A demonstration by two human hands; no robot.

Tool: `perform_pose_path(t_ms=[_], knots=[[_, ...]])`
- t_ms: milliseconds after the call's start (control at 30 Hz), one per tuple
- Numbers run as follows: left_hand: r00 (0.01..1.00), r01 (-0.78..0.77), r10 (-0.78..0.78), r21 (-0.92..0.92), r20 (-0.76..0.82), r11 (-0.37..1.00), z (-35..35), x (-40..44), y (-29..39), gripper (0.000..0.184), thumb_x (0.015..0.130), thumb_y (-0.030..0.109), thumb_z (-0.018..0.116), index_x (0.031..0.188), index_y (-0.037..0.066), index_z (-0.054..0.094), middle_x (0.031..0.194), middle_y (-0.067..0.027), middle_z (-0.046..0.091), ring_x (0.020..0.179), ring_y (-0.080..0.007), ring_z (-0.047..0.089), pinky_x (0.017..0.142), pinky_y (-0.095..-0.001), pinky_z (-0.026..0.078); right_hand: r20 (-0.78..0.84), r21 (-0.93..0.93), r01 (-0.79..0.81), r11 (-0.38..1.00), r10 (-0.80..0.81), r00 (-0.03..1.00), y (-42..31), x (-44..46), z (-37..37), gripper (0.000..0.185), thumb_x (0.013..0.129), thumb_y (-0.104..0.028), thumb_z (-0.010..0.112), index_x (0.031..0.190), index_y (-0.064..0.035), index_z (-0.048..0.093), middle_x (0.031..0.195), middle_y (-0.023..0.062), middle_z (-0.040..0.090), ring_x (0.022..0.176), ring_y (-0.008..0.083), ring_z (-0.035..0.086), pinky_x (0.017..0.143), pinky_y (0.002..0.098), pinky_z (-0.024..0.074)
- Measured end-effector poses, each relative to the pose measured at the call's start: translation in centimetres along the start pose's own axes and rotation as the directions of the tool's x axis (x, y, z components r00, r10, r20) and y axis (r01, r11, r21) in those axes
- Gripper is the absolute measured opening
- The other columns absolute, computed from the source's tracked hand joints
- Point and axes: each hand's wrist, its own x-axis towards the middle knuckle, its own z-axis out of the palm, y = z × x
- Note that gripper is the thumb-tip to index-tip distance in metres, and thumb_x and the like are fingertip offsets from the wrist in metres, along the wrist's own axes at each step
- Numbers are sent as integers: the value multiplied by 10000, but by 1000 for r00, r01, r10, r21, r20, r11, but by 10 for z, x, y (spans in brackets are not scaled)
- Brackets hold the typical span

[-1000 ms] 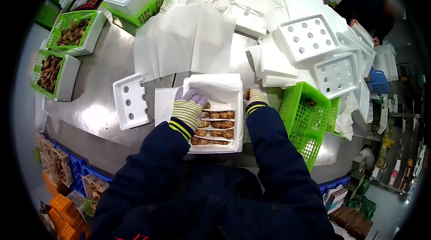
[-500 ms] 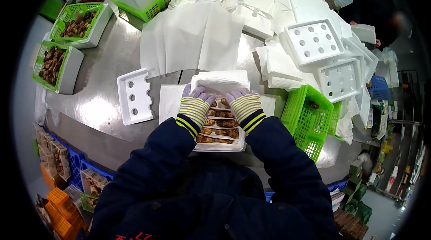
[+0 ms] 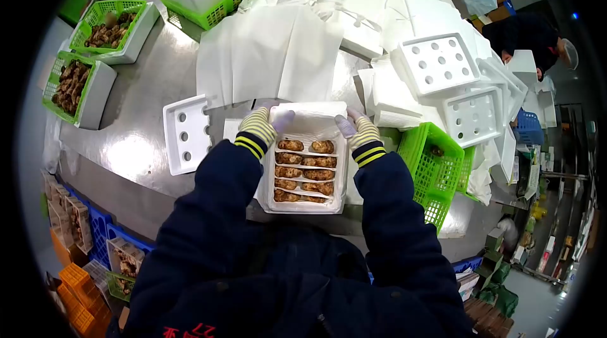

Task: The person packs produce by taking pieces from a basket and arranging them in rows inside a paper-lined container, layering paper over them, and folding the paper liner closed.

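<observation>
A white foam box (image 3: 308, 209) lies in front of me on the metal table. In it, brown mushrooms (image 3: 318, 174) lie in rows of two, with strips of white paper (image 3: 302, 166) between the rows. White lining also covers the far end inside. My left hand (image 3: 264, 124), in a lilac and striped glove, grips the box's far left edge, its thumb over the rim. At the far right edge my right hand (image 3: 356, 128), gloved alike, has its thumb inside and its fingers outside. The fingertips outside the walls are partly hidden.
A foam tray with holes (image 3: 179, 148) lies to the left, beside white paper sheets (image 3: 265, 53). Green baskets of mushrooms (image 3: 71, 88) stand far left. On the right are a green basket (image 3: 430, 167) and stacked foam trays (image 3: 441, 63). A co-worker (image 3: 525, 37) stands far right.
Both hands have drawn apart, from over the far mushroom rows to the box's far side edges. The far rows and the paper strips now show uncovered.
</observation>
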Motion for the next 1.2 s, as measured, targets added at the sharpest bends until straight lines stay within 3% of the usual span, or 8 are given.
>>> perform_pose_path(t_ms=[133, 333, 633, 767, 867, 933, 1033, 1200], knots=[[982, -13, 142, -708, 123, 706, 14, 9, -32, 453, 746, 142, 737, 1165, 85, 574, 1243, -171, 503, 1143, -262, 496, 961, -340, 411, 109, 427, -18, 904, -32, 994, -22, -19, -4, 698, 732, -350, 746, 1261, -5, 452, 1185, 140, 550, 1120, 251, 506, 990, 336, 388], [935, -352, 322, -518, -151, 779, 27, -18, -50, 497, 729, 260, 763, 1170, 131, 574, 1326, -158, 421, 1273, -307, 366, 1061, -402, 294, 49, 809, -67, 585, 47, 998, 39, -17, 21, 593, 699, -140, 772, 1207, 3, 501, 1162, 130, 535, 1065, 199, 522, 958, 298, 425], [959, -281, 279, -253, -46, 926, 10, -20, -34, 543, 648, 317, 815, 1120, 154, 604, 1368, -227, 351, 1267, -355, 355, 1045, -419, 312, 174, -140, 161, 977, -136, 975, 17, -22, 8, 606, 748, -395, 669, 1197, -11, 529, 1271, 227, 429, 1176, 340, 407, 1011, 380, 336], [942, -313, 314, -28, 119, 949, 1, -13, -20, 557, 634, 313, 820, 1116, 142, 600, 1371, -245, 336, 1254, -368, 368, 1034, -409, 335, 173, -59, 31, 998, -20, 985, 15, -22, 5, 697, 755, -459, 630, 1277, -29, 461, 1301, 271, 394, 1210, 372, 365, 1037, 393, 299], [877, 472, -227, -670, 424, 573, 9, -3, -22, 563, 621, 308, 820, 1113, 145, 599, 1319, -217, 402, 1212, -376, 400, 1021, -430, 349, 153, -361, -83, 929, 146, 977, -16, -24, 1, 801, 736, -494, 628, 1283, 50, 415, 1289, 276, 420, 1238, 364, 379, 1049, 408, 289], [980, -193, 197, 103, -31, 976, 3, -29, -4, 444, 687, 224, 769, 1077, 102, 596, 1107, -145, 516, 1010, -289, 518, 903, -396, 446, 73, -513, -123, 850, 186, 980, -32, -27, 4, 807, 717, -497, 653, 1281, 32, 424, 1293, 250, 431, 1246, 366, 370, 1055, 398, 283], [876, -421, 482, 534, 29, 733, -1, -27, -5, 337, 751, 122, 709, 1060, 64, 589, 992, -130, 591, 888, -241, 603, 795, -329, 516, 173, -469, -51, 882, 148, 974, -16, -28, -1, 801, 718, -480, 664, 1290, 21, 412, 1284, 252, 438, 1236, 367, 381, 1049, 400, 294], [968, 4, -36, 129, 247, 992, 23, 9, -54, 282, 740, 328, 691, 972, 168, 685, 1105, -109, 569, 1104, -295, 472, 918, -404, 387, 142, -483, -195, 854, 296, 945, -30, -23, -1, 776, 725, -490, 661, 1282, -11, 414, 1281, 218, 445, 1246, 329, 374, 1019, 414, 328]])
